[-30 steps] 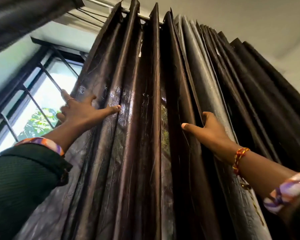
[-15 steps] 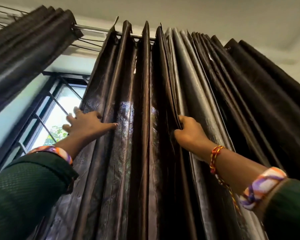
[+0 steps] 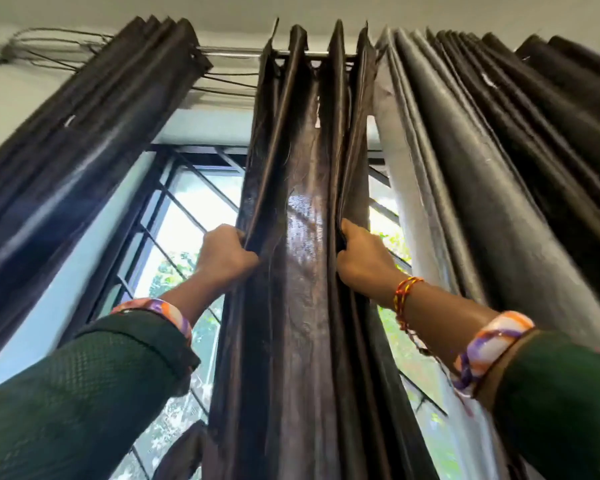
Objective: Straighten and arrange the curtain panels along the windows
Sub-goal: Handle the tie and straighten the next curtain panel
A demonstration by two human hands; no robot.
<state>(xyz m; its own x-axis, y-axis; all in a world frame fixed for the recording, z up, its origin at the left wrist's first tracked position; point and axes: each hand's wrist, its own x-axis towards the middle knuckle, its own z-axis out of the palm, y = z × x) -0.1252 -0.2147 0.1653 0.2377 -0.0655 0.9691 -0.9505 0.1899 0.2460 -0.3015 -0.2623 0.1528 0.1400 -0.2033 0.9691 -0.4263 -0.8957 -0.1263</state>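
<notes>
A dark brown, shiny curtain panel (image 3: 305, 258) hangs in pleats from a metal rod (image 3: 229, 51) in the middle of the view. My left hand (image 3: 224, 256) is closed on the panel's left edge fold. My right hand (image 3: 359, 258) is closed on its right edge fold. Both arms reach up in dark green sleeves. A grey curtain panel (image 3: 426, 174) hangs bunched just right of it, and a further dark panel (image 3: 548, 140) beyond that. Another dark panel (image 3: 84, 140) hangs bunched at the left.
Behind the curtains is a window (image 3: 187, 216) with black metal bars (image 3: 160, 237); green leaves show outside. Loose wires (image 3: 52, 46) run along the wall near the ceiling at the top left. A gap shows window on each side of the brown panel.
Both hands went from lying flat on the folds to gripping the brown panel's edges. The panel now stands apart from the grey one, with window visible on its right. The view tilted upward.
</notes>
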